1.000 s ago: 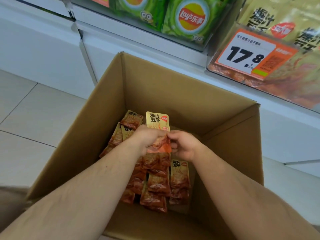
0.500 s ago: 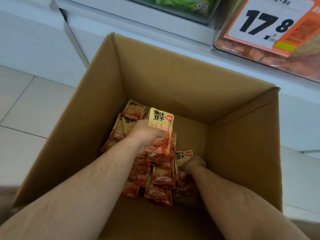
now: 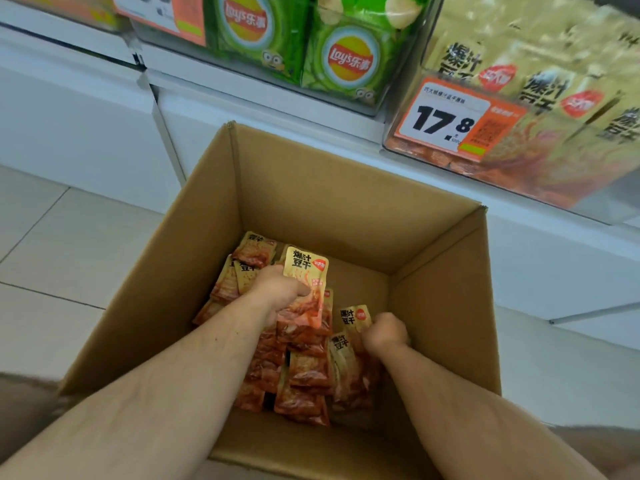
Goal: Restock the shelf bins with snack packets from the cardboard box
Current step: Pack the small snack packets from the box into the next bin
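Pale tiled floor (image 3: pixel 52 244) below white shelving; one open cardboard box (image 3: pixel 311 202) holds a dozen-odd snack packets (image 3: pixel 308 372); left hand (image 3: pixel 280 292) clutches a bunch of them; right hand (image 3: pixel 386 332) curls around one packet (image 3: pixel 353 317); two green crisp bags (image 3: pixel 346 53) above, beside a clear shelf bin (image 3: pixel 554 109).

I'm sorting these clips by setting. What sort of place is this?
Most likely a shop aisle, probably a convenience store or supermarket. A price tag reading 17.8 hangs on a clear shelf bin of snack packs, Lay's crisp bags fill the next bin, and an open cardboard box of packets stands on the tiled floor.
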Motion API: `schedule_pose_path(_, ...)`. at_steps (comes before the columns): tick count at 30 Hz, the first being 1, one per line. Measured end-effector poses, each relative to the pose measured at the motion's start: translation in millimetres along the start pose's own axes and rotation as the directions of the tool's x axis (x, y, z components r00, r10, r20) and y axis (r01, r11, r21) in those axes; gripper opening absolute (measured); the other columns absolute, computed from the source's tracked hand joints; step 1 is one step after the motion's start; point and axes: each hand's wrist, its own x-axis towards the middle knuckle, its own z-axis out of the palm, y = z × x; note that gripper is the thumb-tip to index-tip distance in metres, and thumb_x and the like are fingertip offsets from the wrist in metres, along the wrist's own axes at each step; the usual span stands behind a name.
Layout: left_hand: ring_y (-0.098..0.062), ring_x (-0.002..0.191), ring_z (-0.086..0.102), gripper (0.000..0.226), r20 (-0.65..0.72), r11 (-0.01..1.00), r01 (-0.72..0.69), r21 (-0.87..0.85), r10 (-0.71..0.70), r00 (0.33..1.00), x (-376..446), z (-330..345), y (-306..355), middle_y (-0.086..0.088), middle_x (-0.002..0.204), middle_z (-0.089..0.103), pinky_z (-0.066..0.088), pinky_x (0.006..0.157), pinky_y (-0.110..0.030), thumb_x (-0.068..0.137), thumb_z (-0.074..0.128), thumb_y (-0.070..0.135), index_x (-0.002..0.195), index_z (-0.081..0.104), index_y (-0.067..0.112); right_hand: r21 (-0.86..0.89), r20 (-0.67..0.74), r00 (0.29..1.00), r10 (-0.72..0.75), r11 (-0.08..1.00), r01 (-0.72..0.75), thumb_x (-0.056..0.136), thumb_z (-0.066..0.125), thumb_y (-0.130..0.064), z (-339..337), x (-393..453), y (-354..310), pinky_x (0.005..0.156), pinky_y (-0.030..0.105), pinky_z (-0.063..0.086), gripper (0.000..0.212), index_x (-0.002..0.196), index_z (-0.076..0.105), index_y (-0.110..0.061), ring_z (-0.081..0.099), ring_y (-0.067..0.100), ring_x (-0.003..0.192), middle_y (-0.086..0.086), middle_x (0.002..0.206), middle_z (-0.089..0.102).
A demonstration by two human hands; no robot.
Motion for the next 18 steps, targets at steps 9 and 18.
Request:
schedule_pose_path(9,-0.028,0.089,0.074,0.02,0.155,0.979,-0.132,-0.155,0.156,0.975,-36,5,40,-0.008,0.097,0.076,0.058,0.085,-0.054,0.094,0.057,0.0,0.106,0.067,0.012,0.411,0.009,0.955,-0.298,0.871,0.268,0.092,0.065,-0.014,-163,-76,-28,0.052,0.02,0.049,0.011,0.101,0.072,-0.011,0.067,0.002,0.063,-0.003,0.081,0.074)
schedule_pose_path(18,-0.031,0.107,0.069,0.051,0.503,0.927,-0.032,-0.373,0.231,0.833,-97,43,79,-0.012,0.117,0.072,0.054,0.092,-0.05,0.104,0.034,0.051,0.125,0.066,0.018,0.631,0.076,0.917,-0.391,0.731,0.259,0.092,0.066,-0.014,-210,-126,-15,0.053,0.024,0.028,0.009,0.096,0.071,-0.008,0.038,0.009,0.05,0.004,0.062,0.055)
